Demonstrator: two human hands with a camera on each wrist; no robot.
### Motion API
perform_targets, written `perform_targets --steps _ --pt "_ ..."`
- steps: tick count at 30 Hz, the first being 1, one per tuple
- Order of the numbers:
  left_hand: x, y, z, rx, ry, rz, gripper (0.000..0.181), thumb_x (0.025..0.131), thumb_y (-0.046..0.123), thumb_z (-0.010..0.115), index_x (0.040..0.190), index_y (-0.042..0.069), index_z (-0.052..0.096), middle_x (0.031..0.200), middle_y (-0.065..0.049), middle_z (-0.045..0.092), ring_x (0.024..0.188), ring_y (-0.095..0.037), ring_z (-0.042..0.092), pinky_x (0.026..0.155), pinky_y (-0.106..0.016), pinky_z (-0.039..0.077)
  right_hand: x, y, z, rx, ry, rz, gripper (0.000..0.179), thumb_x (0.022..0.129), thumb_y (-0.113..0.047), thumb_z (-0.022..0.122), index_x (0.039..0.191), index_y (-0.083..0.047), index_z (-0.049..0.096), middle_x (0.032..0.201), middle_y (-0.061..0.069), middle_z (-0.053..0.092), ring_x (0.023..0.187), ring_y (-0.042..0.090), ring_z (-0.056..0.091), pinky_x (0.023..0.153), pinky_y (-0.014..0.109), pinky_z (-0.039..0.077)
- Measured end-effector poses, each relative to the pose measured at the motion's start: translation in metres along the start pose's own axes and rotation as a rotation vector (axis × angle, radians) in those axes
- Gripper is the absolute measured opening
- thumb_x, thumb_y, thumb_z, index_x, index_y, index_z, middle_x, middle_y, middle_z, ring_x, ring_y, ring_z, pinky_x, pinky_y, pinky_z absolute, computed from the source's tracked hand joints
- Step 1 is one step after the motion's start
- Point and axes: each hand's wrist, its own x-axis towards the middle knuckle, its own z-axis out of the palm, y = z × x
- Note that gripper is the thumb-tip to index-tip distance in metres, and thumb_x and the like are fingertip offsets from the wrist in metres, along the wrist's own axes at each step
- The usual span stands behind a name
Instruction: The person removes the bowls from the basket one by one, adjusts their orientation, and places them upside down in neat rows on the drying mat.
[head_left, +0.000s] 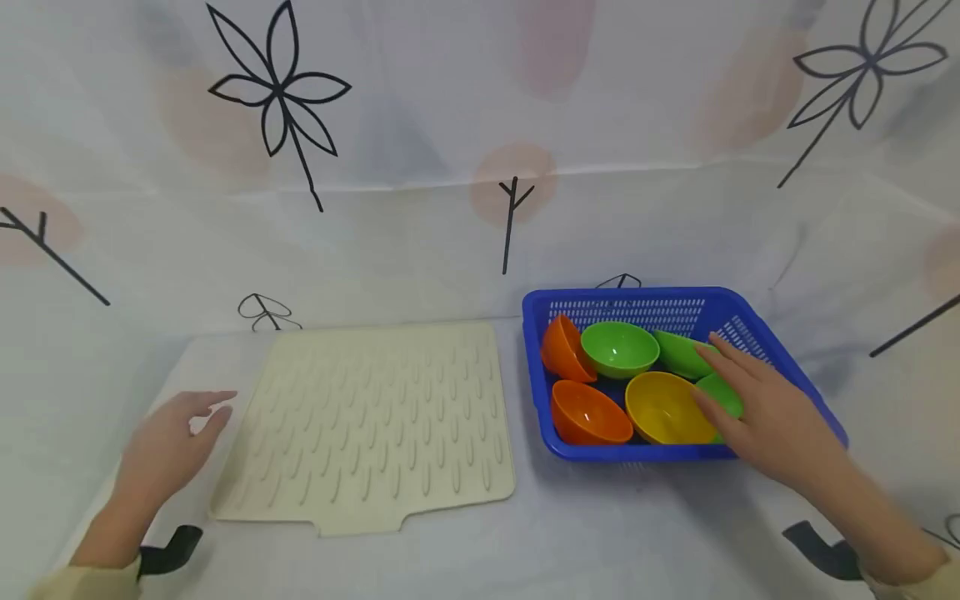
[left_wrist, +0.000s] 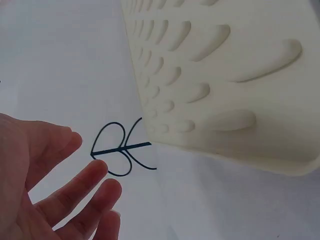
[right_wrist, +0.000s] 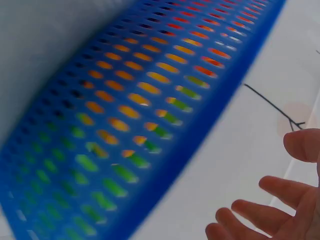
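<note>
A blue plastic basket (head_left: 720, 304) at the right holds several small bowls. Two are orange bowls (head_left: 592, 414) on its left side, a yellow bowl (head_left: 667, 408) sits in front, and green bowls (head_left: 619, 348) lie at the back and right. My right hand (head_left: 772, 408) hovers over the basket's right part with its fingers spread, partly covering the green bowls there. Left of the basket lies a cream ridged mat (head_left: 375, 417) with a tab at its front edge. Beside the mat's left edge, my left hand (head_left: 168, 442) is held with loosely bent fingers and nothing in them.
A white cloth (head_left: 585, 533) with printed leaves and twigs covers the table and rises behind as a backdrop. A narrow strip of cloth separates the mat from the basket. Dark straps (head_left: 172, 550) show at both wrists.
</note>
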Motion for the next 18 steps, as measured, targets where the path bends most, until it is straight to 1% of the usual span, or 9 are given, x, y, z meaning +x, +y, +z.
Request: perform_targets --steps 3,6,8,12,15,17,18 --pt "0.008 -0.008 0.006 -0.062 -0.051 -0.080 0.040 0.102 0.027 0.055 0.130 -0.001 0.061 0.129 -0.032 0.054 0.106 -0.049 0.057 0.073 -0.058 0.053 0.011 -0.005 -0.006 0.018 -0.023 -0.008 0.062 0.099 -0.038 0.060 0.150 -0.006 0.043 0.152 0.025 0.039 0.129 0.057 0.040 0.094 0.076 0.035" --pt "0.015 -0.015 0.011 -0.133 -0.107 -0.139 0.046 0.104 0.031 0.051 0.134 -0.003 0.057 0.134 -0.033 0.050 0.112 -0.051 0.053 0.074 -0.057 0.053 0.022 -0.008 -0.010 0.031 -0.042 -0.030 0.060 0.099 -0.038 0.061 0.148 -0.006 0.045 0.151 0.025 0.040 0.128 0.057 0.041 0.095 0.076 0.034" --pt "0.020 -0.021 0.015 -0.167 -0.146 -0.174 0.050 0.104 0.033 0.050 0.138 -0.004 0.053 0.137 -0.034 0.048 0.116 -0.053 0.050 0.077 -0.059 0.053 0.029 -0.009 -0.013 0.036 -0.053 -0.053 0.058 0.099 -0.037 0.061 0.147 -0.007 0.047 0.149 0.026 0.043 0.127 0.056 0.042 0.095 0.075 0.035" --pt "0.031 -0.033 0.026 -0.239 -0.234 -0.213 0.063 0.103 0.040 0.051 0.146 -0.006 0.041 0.141 -0.035 0.044 0.122 -0.054 0.046 0.086 -0.061 0.050 0.042 -0.009 -0.018 0.058 -0.090 -0.091 0.054 0.099 -0.033 0.062 0.145 -0.006 0.050 0.146 0.026 0.046 0.127 0.054 0.044 0.095 0.073 0.038" --pt "0.039 -0.038 0.034 -0.286 -0.300 -0.226 0.071 0.101 0.041 0.055 0.148 -0.008 0.033 0.140 -0.036 0.043 0.123 -0.053 0.047 0.088 -0.058 0.051 0.053 -0.010 -0.021 0.081 -0.135 -0.097 0.055 0.099 -0.034 0.062 0.145 -0.006 0.050 0.147 0.025 0.045 0.130 0.051 0.043 0.097 0.071 0.038" --pt "0.044 -0.039 0.038 -0.312 -0.317 -0.242 0.072 0.100 0.037 0.058 0.148 -0.009 0.032 0.139 -0.036 0.043 0.122 -0.052 0.049 0.088 -0.055 0.053 0.061 -0.010 -0.023 0.098 -0.161 -0.101 0.056 0.100 -0.036 0.060 0.146 -0.007 0.049 0.147 0.023 0.046 0.130 0.048 0.045 0.098 0.068 0.040" --pt "0.047 -0.039 0.041 -0.321 -0.316 -0.250 0.072 0.099 0.036 0.059 0.148 -0.009 0.032 0.139 -0.036 0.044 0.121 -0.051 0.050 0.087 -0.054 0.053 0.066 -0.011 -0.023 0.106 -0.167 -0.105 0.055 0.100 -0.036 0.060 0.146 -0.008 0.049 0.145 0.023 0.049 0.122 0.046 0.052 0.095 0.064 0.046"
